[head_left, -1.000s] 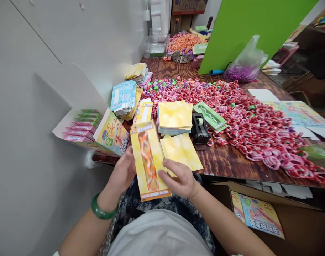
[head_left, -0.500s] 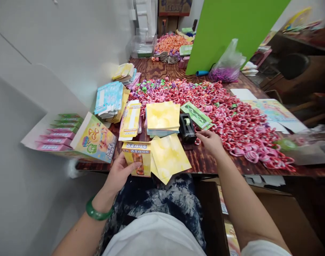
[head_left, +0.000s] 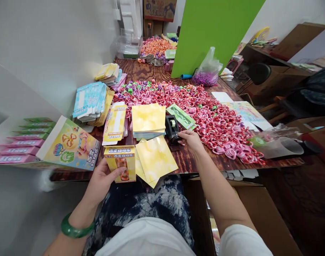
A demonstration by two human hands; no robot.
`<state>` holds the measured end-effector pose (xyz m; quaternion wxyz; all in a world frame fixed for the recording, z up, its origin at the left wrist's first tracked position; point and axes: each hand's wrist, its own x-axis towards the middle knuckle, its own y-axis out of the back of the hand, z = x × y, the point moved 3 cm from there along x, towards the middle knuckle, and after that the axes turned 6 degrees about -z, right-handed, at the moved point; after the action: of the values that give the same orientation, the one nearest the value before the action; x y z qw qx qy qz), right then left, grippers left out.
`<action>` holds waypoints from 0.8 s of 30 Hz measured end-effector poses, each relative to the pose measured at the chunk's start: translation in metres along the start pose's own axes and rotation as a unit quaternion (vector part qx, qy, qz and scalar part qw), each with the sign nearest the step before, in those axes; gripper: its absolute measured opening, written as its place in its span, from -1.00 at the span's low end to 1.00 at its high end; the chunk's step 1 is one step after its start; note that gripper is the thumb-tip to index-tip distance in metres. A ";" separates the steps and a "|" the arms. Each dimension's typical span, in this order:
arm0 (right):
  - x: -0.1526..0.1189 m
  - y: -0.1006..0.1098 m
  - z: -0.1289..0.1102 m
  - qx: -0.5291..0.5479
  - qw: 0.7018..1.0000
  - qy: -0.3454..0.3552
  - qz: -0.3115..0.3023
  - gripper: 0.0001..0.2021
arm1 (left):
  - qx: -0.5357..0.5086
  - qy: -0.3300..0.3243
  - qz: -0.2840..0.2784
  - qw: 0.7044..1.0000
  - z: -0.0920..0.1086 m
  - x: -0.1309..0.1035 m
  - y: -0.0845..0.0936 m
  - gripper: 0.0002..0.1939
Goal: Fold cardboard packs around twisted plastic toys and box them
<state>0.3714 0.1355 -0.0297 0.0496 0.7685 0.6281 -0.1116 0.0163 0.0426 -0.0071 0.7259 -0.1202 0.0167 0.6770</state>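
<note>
Yellow box (head_left: 131, 163) at lower centre-left of frame, its window's long axis roughly up-and-down. Left hand (head_left: 100, 182) grasps it from the left side, thumb across the front. Black dispenser (head_left: 172, 131) lies right of and beyond the box, on the table (head_left: 187, 161), long axis running away from the body. Right hand (head_left: 193, 142) is nearer it: forearm reaching up-left, fingertips at its near right edge; whether they pinch anything, cannot tell.

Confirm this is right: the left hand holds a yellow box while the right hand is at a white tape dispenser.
Wrong colour: in the head view, the tape dispenser at the right hand is black, not white. The left hand does hold the yellow box.
</note>
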 end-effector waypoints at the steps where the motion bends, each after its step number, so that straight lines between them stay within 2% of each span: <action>1: -0.005 -0.001 0.002 0.019 1.000 0.012 0.006 -0.65 | -0.008 0.005 0.008 1.000 0.001 0.001 -0.001 -0.46; 6: -0.032 -0.007 0.021 0.048 0.998 0.038 0.032 -0.58 | -0.071 0.026 0.042 0.996 0.007 0.003 -0.008 -0.45; 10: -0.033 -0.011 0.035 0.003 0.998 0.017 0.066 -0.60 | -0.096 0.040 0.045 0.994 0.012 0.003 -0.012 -0.47; 14: -0.024 -0.003 0.030 -0.069 0.993 -0.001 0.097 -0.66 | -0.096 0.047 0.021 0.994 0.012 0.001 -0.012 -0.49; 17: -0.032 0.001 0.020 -0.116 0.989 -0.029 0.085 -0.66 | -0.090 0.051 -0.014 0.995 0.009 -0.002 -0.010 -0.50; 20: -0.056 -0.008 0.006 -0.120 0.991 -0.059 0.022 -0.66 | -0.070 0.040 -0.053 0.995 0.005 -0.004 -0.007 -0.51; 21: -0.066 -0.016 -0.001 -0.103 0.992 -0.069 -0.029 -0.66 | -0.062 0.032 -0.065 0.995 0.004 -0.004 -0.007 -0.52; 22: -0.076 -0.027 -0.008 -0.061 0.989 -0.078 -0.109 -0.65 | -0.053 0.024 -0.075 0.995 0.004 -0.004 -0.007 -0.51; 24: -0.096 -0.051 -0.027 0.007 0.967 -0.091 -0.239 -0.64 | -0.035 0.007 -0.089 0.995 0.004 -0.005 -0.008 -0.49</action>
<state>0.3063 0.0604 0.0227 0.0730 0.5826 0.7858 -0.1944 0.0232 0.0382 -0.0013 0.7783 -0.1513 -0.0125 0.6093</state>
